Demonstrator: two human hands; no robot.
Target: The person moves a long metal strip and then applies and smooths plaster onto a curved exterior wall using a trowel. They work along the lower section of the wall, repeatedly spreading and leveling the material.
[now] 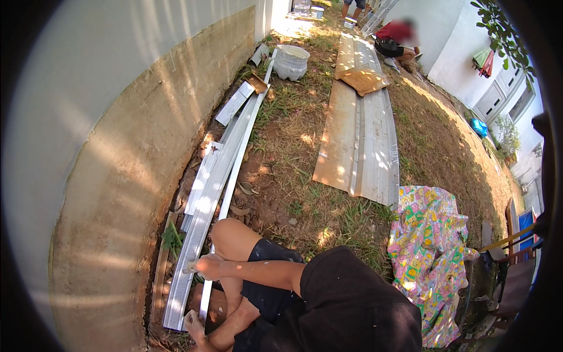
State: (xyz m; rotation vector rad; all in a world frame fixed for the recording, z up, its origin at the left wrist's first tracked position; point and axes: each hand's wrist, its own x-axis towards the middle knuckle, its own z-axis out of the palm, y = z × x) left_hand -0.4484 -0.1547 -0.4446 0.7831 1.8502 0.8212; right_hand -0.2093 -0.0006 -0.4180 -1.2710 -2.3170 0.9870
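Note:
My right hand (208,267) is closed around a small, pale grey flat piece (189,268), too small to name, over a long silvery metal channel (202,220). Lower in the picture, my left hand (193,324) has its fingers at the near end of that channel, apparently gripping its edge. Between my legs and the channel lies a narrow white metal strip (234,170), running nearly parallel to it. Shorter metal pieces (202,182) lie along the channel's wall side. My bent knee (230,234) is close to the strip.
A stained wall (129,158) borders the left. Beyond the channel stands a cut-down whitish plastic tub (291,61). Rusty metal sheets (358,141) stretch over the grass, with a colourful patterned cloth (431,252) to the right. A person in red (396,35) crouches far back near a ladder (378,16).

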